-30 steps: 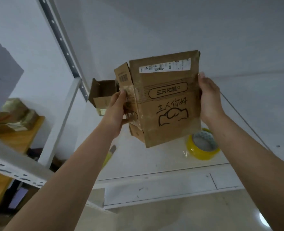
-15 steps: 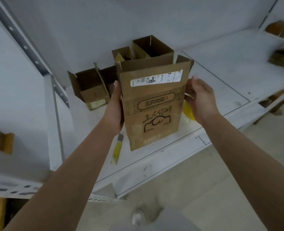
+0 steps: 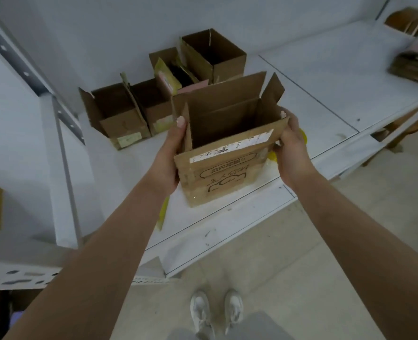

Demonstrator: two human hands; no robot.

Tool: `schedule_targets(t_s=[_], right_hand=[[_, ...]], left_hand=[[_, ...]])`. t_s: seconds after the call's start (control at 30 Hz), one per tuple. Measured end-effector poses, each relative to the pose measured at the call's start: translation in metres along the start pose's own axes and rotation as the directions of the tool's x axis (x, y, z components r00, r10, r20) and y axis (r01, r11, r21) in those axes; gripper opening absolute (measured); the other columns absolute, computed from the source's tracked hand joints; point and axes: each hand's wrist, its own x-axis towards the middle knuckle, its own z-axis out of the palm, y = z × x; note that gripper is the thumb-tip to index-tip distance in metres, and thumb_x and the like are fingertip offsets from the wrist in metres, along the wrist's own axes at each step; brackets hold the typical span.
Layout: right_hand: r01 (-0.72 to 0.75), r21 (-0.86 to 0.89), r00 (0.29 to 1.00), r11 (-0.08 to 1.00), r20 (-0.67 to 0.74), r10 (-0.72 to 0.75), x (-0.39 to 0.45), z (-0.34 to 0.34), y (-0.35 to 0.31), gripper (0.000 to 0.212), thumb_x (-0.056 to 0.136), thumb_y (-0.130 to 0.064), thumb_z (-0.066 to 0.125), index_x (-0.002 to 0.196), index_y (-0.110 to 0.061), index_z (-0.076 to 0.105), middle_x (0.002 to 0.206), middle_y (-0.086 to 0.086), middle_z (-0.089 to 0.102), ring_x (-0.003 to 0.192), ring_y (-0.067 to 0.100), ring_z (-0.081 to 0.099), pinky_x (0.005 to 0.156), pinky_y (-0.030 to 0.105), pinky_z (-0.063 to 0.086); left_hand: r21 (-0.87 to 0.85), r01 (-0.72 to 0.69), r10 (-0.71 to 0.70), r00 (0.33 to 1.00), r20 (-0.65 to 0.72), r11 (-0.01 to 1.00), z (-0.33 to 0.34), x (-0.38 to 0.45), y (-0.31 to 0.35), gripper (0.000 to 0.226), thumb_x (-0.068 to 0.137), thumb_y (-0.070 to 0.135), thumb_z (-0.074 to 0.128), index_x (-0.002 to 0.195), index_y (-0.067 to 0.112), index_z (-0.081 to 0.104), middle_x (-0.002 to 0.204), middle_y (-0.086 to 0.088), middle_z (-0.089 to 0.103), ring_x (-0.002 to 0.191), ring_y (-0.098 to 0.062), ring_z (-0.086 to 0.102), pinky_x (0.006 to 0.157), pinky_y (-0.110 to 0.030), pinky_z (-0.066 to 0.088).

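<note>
a pair of white shoes [image 3: 215,310] stood on the pale floor at the bottom of the view, and two bare forearms reached forward above them. the left hand [image 3: 170,155] gripped the left side of a brown cardboard box [image 3: 225,177], with the thumb up along its edge. the right hand [image 3: 292,153] curled round the right side. the box stood upright over the front part of a white shelf [image 3: 325,89]; whether its base touched the shelf was unclear. a second earlier the box was held high with its printed front to the camera. now it had come down, and the view looked into its open top, where the flaps were raised and nothing lay inside. this suggested the box was about to be set down. a yellow cutter [image 3: 163,214] lay under the left wrist, and a yellow tape roll [image 3: 302,137] peeked out behind the right hand. further back, other open boxes [image 3: 119,114] stood by the wall.
</note>
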Motion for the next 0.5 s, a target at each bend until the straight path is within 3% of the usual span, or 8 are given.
schedule_targets(t_s=[0.07,0.17,0.27,0.4,0.5], right_hand=[[-0.020,0.082,0.997,0.996,0.070,0.014,-0.002,0.005,0.005,0.034,0.105,-0.033,0.033,0.136,-0.031,0.047,0.121,-0.001,0.064,0.110,0.009,0.063,0.086,0.024,0.053],[-0.051,0.182,0.997,0.982,0.069,0.039,-0.005,0.005,0.007,0.039,0.102,-0.025,0.039,0.141,-0.024,0.046,0.121,0.004,0.064,0.106,0.014,0.066,0.084,0.027,0.053],[-0.018,0.185,0.997,0.983,0.077,0.003,-0.001,0.000,-0.001,0.044,0.096,-0.022,0.044,0.140,-0.015,0.047,0.100,-0.001,0.072,0.094,0.017,0.070,0.077,0.027,0.055],[-0.040,0.271,0.984,0.962,0.180,-0.010,0.004,0.002,-0.010,0.049,0.092,-0.023,0.055,0.139,-0.015,0.048,0.116,0.008,0.068,0.107,0.027,0.066,0.080,0.035,0.057],[-0.054,0.307,0.980,0.950,0.197,-0.008,0.007,0.007,-0.009,0.045,0.088,-0.013,0.061,0.132,-0.021,0.055,0.112,0.004,0.071,0.103,0.025,0.069,0.076,0.033,0.057]], left_hand=[[-0.020,-0.009,0.009,1.000,0.013,1.000,0.001,0.000,0.003,0.069,0.087,0.044,0.059,0.144,0.009,0.042,0.128,-0.020,0.061,0.115,-0.035,0.061,0.095,-0.046,0.050],[0.084,-0.071,0.075,0.996,-0.044,0.994,-0.005,0.001,0.009,0.052,0.092,0.024,0.061,0.139,0.011,0.045,0.130,-0.022,0.059,0.116,-0.038,0.060,0.098,-0.049,0.049],[0.159,-0.074,0.084,0.995,-0.061,0.985,-0.007,-0.001,0.017,0.054,0.085,0.020,0.067,0.136,0.013,0.050,0.120,-0.014,0.066,0.105,-0.031,0.067,0.083,-0.039,0.056],[0.177,-0.080,0.095,0.993,-0.076,0.981,-0.002,0.001,0.023,0.054,0.085,0.014,0.066,0.136,0.012,0.050,0.124,-0.017,0.063,0.104,-0.031,0.067,0.079,-0.036,0.057],[0.165,-0.109,0.127,0.986,-0.108,0.980,-0.003,0.004,0.025,0.051,0.089,0.006,0.061,0.137,0.009,0.047,0.127,-0.019,0.060,0.105,-0.033,0.065,0.081,-0.039,0.058]])
